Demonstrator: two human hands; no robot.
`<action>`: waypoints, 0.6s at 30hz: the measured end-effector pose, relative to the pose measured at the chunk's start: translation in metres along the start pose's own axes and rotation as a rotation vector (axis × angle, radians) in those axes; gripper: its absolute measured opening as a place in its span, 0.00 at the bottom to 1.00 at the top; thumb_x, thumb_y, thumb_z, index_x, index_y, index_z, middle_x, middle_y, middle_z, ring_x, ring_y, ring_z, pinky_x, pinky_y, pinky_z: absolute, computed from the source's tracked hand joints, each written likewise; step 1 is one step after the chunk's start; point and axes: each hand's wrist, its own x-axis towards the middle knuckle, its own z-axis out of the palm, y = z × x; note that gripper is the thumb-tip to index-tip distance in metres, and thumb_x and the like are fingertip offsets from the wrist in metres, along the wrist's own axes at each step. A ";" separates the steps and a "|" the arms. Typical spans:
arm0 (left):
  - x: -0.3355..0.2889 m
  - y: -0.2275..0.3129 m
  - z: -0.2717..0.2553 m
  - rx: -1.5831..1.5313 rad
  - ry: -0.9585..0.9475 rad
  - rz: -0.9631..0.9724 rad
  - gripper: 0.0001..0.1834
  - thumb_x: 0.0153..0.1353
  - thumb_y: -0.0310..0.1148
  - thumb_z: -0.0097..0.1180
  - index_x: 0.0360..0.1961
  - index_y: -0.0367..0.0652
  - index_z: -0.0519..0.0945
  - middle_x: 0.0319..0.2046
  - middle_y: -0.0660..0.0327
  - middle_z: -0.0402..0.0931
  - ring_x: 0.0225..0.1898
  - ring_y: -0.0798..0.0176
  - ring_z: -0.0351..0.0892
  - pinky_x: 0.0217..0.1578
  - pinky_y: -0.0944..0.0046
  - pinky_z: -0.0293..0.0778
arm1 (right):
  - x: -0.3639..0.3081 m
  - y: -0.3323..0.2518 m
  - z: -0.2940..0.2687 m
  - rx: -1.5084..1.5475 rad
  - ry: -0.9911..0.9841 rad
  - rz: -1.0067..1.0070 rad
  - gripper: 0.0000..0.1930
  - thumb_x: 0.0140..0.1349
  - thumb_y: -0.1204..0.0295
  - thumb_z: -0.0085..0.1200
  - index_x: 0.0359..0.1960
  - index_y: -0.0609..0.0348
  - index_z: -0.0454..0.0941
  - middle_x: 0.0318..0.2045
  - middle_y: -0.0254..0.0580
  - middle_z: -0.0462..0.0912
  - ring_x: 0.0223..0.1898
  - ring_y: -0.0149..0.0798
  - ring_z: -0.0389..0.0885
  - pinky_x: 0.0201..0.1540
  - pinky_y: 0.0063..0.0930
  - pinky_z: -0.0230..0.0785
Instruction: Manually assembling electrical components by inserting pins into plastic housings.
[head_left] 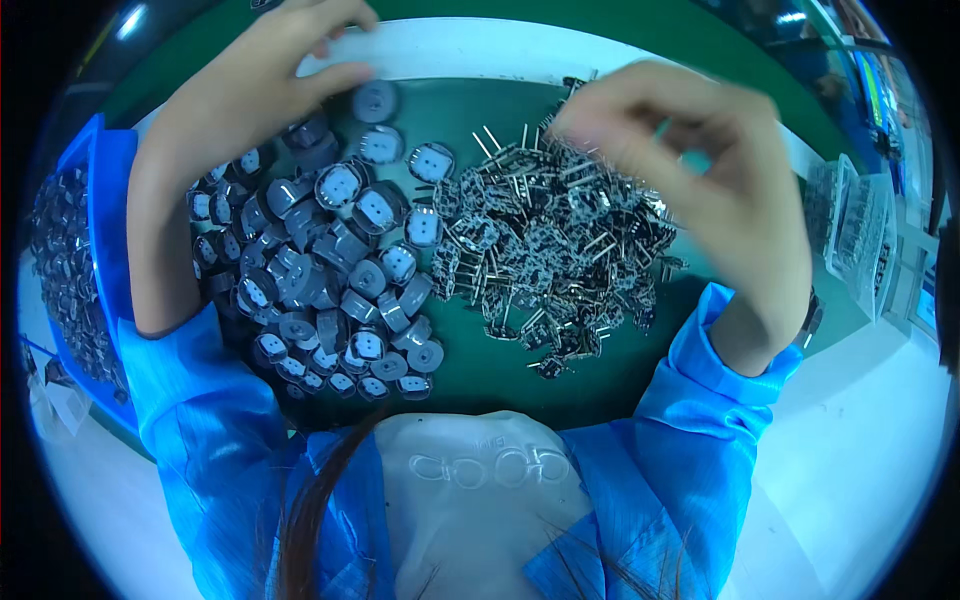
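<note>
My left hand reaches over the far edge of the green work surface, thumb and fingers apart, with nothing visible between them. Just below its thumb lies a round grey plastic cap, at the far end of a heap of similar grey caps, several turned to show pale undersides with slots. My right hand is blurred above the far right side of a pile of small metal parts with thin pins. Its fingers curl and its thumb meets them in a pinch; whatever lies between the fingertips is hidden.
A blue bin full of small dark parts stands at the far left. Clear plastic trays are stacked on the right. A white strip borders the green mat at the back.
</note>
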 end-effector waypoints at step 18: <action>0.009 0.028 0.012 -0.142 -0.023 0.205 0.12 0.57 0.25 0.66 0.36 0.39 0.72 0.33 0.59 0.72 0.36 0.65 0.79 0.28 0.65 0.72 | 0.024 0.031 0.002 0.211 -0.083 0.072 0.11 0.60 0.80 0.62 0.44 0.66 0.78 0.42 0.40 0.81 0.46 0.33 0.80 0.53 0.26 0.71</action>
